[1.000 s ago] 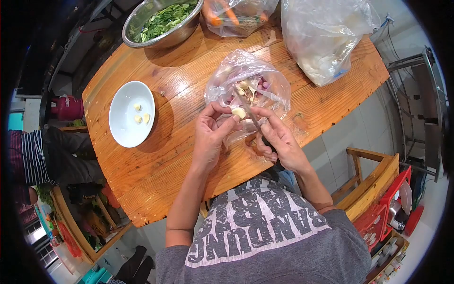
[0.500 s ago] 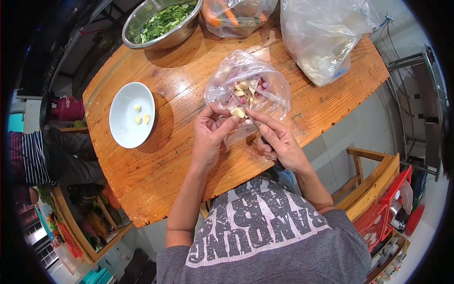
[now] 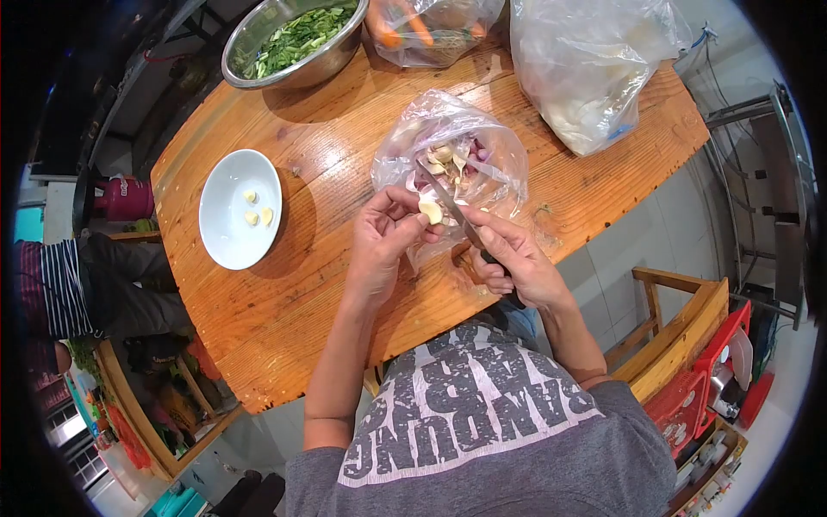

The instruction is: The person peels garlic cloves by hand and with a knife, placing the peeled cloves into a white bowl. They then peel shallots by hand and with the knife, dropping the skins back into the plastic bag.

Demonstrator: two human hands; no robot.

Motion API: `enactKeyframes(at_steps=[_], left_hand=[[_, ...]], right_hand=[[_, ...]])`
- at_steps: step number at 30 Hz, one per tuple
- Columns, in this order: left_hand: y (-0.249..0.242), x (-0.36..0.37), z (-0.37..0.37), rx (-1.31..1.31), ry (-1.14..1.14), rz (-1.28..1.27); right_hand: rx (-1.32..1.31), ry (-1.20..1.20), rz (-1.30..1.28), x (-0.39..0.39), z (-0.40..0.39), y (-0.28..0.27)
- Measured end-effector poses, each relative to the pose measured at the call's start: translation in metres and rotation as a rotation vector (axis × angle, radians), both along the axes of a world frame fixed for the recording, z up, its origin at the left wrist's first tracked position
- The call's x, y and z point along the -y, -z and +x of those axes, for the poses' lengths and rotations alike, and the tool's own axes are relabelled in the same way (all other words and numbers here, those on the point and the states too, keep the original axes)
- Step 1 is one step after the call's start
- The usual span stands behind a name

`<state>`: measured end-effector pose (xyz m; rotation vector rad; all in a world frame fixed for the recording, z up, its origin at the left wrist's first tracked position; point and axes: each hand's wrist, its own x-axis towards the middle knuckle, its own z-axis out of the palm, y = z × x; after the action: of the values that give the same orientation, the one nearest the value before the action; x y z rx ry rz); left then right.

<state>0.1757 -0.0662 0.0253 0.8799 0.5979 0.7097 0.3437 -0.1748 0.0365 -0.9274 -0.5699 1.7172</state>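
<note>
Head view. We record the left hand (image 3: 385, 237) nearly closed, thumb and index finger pinching a pale, peeled garlic clove (image 3: 430, 211); its other fingers curl behind. The clove sits at the fingertips, over the near-left part of an open, clear plastic bag (image 3: 506, 146) holding purplish bulbs and loose cloves. The right hand (image 3: 521, 263) is wrapped around the black handle of a narrow metal knife (image 3: 450, 205), its index finger extended along the blade. The blade slants toward the far left, just beside the clove; we cannot tell whether the two touch.

Pose: both forearms reach in from the near side, elbows bent and apart, hands close together above the brown wooden table (image 3: 284, 336). The left palm is turned inward, the wrist roughly straight; the right forearm slopes toward the far left.

Surroundings: to the left we note a white, smooth bowl (image 3: 226, 220) with three pale cloves (image 3: 266, 215) inside. At the far left stands a round metal bowl (image 3: 297, 77) of chopped greens (image 3: 297, 41).
</note>
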Motion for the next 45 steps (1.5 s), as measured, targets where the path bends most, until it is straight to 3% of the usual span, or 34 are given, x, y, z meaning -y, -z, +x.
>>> enactKeyframes(at_steps=[9,45], left_hand=[[-0.005,0.003,0.006,-0.049,-0.031,0.030],[-0.007,0.005,0.006,-0.096,-0.052,0.077]], right_hand=[[0.079,-0.067,0.109,-0.004,0.000,-0.003],[0.084,-0.040,0.072,-0.002,0.002,0.003]])
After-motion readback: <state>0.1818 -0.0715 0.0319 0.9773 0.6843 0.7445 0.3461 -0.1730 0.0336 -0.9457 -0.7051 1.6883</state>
